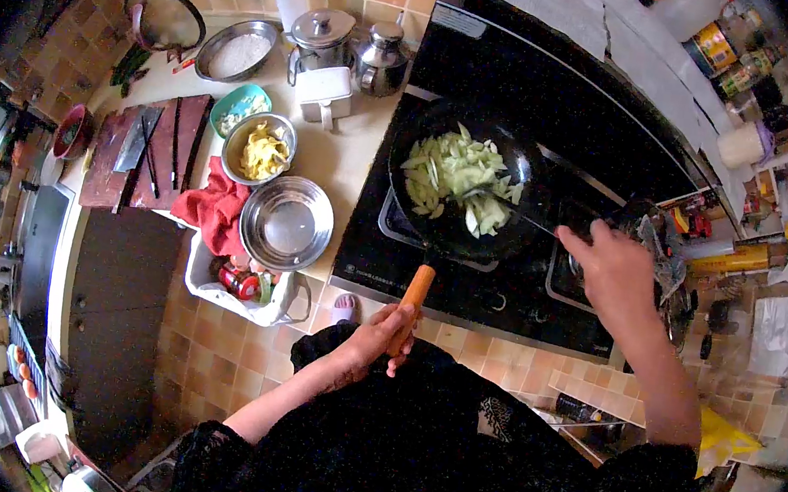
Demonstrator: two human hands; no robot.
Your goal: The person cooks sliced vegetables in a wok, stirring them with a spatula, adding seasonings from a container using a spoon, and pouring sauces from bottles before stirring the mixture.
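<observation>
My left hand (383, 336) is wrapped round the wooden handle (415, 291) of a black wok (457, 243) on the stove. Pale green vegetable slices (460, 165) lie heaped inside the wok. My right hand (611, 269) is closed round a long thin spatula (535, 224), its end in among the slices. Part of the spatula's grip is hidden in my fingers, and its head is partly covered by the vegetables.
Left of the black stove (382, 269), the counter bears an empty steel bowl (287, 223), a bowl of yellow food (264, 153), a red cloth (210, 207) and a cutting board (105, 158) with a cleaver (137, 140). Bottles and jars (717, 49) line the right.
</observation>
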